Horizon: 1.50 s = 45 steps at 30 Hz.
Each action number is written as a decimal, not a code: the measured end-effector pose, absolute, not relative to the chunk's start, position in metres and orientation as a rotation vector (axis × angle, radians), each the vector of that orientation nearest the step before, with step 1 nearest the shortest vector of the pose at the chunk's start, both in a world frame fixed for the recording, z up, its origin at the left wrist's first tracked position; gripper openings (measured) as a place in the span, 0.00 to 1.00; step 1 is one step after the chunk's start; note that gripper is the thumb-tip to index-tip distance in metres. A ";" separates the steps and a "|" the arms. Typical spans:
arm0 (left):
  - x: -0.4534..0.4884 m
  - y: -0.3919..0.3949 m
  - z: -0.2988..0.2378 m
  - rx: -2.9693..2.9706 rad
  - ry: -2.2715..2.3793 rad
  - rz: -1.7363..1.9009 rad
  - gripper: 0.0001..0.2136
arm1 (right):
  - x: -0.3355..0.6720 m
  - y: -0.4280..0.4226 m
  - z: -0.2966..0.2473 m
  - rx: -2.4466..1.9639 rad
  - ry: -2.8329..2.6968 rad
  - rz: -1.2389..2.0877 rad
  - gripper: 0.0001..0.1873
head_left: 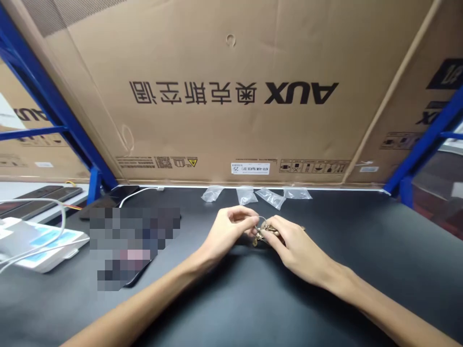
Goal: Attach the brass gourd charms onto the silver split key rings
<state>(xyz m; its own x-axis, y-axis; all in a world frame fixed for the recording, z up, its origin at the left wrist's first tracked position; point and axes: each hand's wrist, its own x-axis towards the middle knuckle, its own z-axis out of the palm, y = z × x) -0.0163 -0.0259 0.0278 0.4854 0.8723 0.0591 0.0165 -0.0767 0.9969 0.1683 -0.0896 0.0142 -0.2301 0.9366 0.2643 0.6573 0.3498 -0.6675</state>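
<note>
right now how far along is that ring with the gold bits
Four clear plastic bags lie on the black desk, looking already opened. In hand: the left hand and right hand pinch a metal ring with gold pieces. What's left can't be told from here.

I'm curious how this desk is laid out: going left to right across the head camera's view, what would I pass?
White-and-blue box, left hand, metal ring, right hand, blue shelf post.
</note>
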 end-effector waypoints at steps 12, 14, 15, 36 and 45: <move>-0.013 -0.034 0.016 1.278 0.730 0.784 0.18 | 0.169 -0.089 0.009 -1.437 -1.855 0.456 0.20; -0.012 -0.037 0.014 1.275 0.715 0.745 0.16 | 0.168 -0.089 0.009 -1.426 -1.842 0.474 0.20; -0.012 -0.038 0.014 1.292 0.711 0.743 0.15 | 0.167 -0.090 0.009 -1.406 -1.851 0.492 0.20; -0.013 -0.043 0.020 1.421 0.658 0.826 0.13 | 0.165 -0.093 0.015 -1.381 -1.802 0.685 0.22; -0.014 -0.044 0.009 2.162 0.792 1.212 0.06 | 0.162 -0.097 0.016 -1.302 -1.749 0.953 0.22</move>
